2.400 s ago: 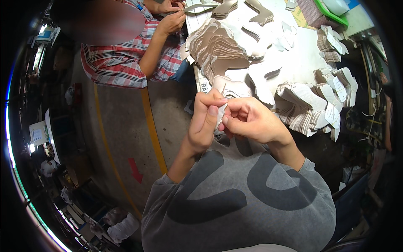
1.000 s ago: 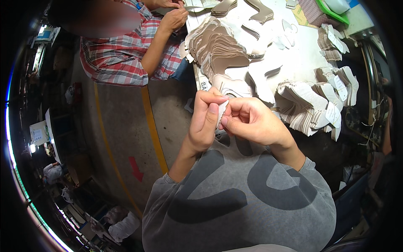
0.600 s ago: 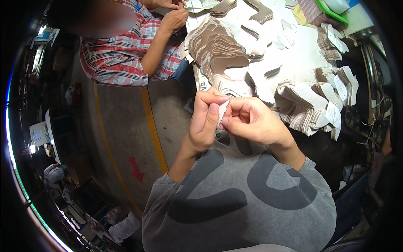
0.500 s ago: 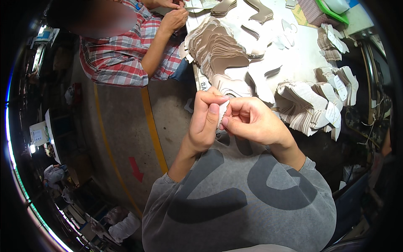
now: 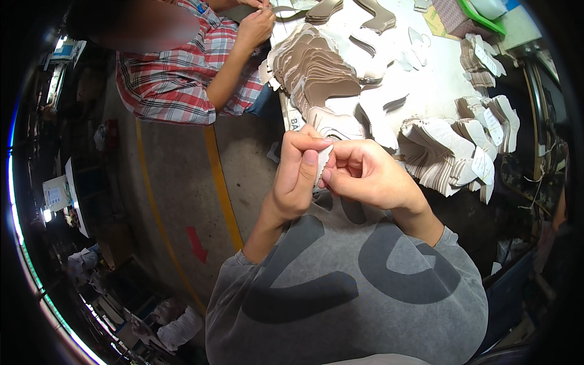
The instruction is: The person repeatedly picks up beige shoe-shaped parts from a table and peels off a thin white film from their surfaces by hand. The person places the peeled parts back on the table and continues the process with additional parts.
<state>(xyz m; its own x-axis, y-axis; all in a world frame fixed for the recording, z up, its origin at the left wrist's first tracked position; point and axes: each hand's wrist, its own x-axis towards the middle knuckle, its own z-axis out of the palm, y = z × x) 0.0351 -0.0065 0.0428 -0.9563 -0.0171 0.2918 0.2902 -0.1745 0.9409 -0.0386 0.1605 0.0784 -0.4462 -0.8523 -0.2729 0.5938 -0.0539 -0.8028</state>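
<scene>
Close in front of my chest, at the near edge of the table, my left hand (image 5: 296,177) and my right hand (image 5: 372,176) meet around a small white piece with a wavy edge (image 5: 323,164). It looks like cut leather or cloth; its kind is not clear. My left thumb and forefinger pinch it from one side, and the right thumb and fingertips grip its other edge. My fingers cover much of it. Just beyond my hands lie pale curved cut pieces (image 5: 336,123). Farther off is a large fanned stack of tan cut pieces (image 5: 313,73).
More stacks of cut pieces (image 5: 435,149) lie right of my hands, some with paper tags (image 5: 482,165). A green-rimmed tray (image 5: 480,21) stands at the far right of the white table (image 5: 426,79). At the left a co-worker in a plaid shirt (image 5: 176,79) handles a thin strip (image 5: 286,10).
My hands and the white piece stay almost where they were. The co-worker's hands have shifted slightly, and the strip they handle has turned and now looks darker.
</scene>
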